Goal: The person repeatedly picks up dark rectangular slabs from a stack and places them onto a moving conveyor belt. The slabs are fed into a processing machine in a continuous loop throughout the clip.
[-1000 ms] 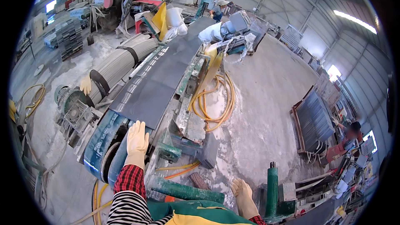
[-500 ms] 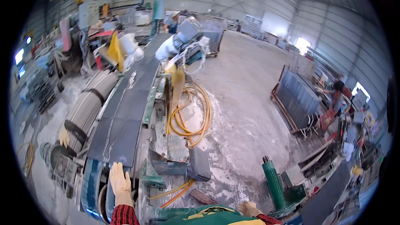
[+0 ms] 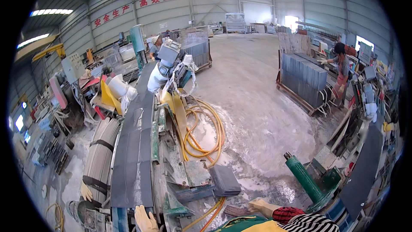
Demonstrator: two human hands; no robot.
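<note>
My left hand [image 3: 144, 219], in a pale yellow glove, lies flat at the near end of a long dark stone slab [image 3: 134, 150] on a conveyor bed, fingers apart and holding nothing. My right hand [image 3: 262, 206], also gloved, reaches left over the wet floor near a small stack of dark slate pieces [image 3: 225, 180]; its fingers look spread and nothing is in it. A striped sleeve with a red cuff covers the right forearm at the bottom edge.
A coiled yellow hose [image 3: 205, 133] lies right of the machine. A green cylinder [image 3: 303, 177] stands at lower right. A rack of dark slabs [image 3: 304, 79] stands at the right, with a person [image 3: 341, 65] beside it. Another person [image 3: 153, 49] works at the conveyor's far end.
The view has tilted upward, showing more of the hall. My left hand has slid toward the bottom edge of the frame; my right hand now reaches further into view near the slate pieces.
</note>
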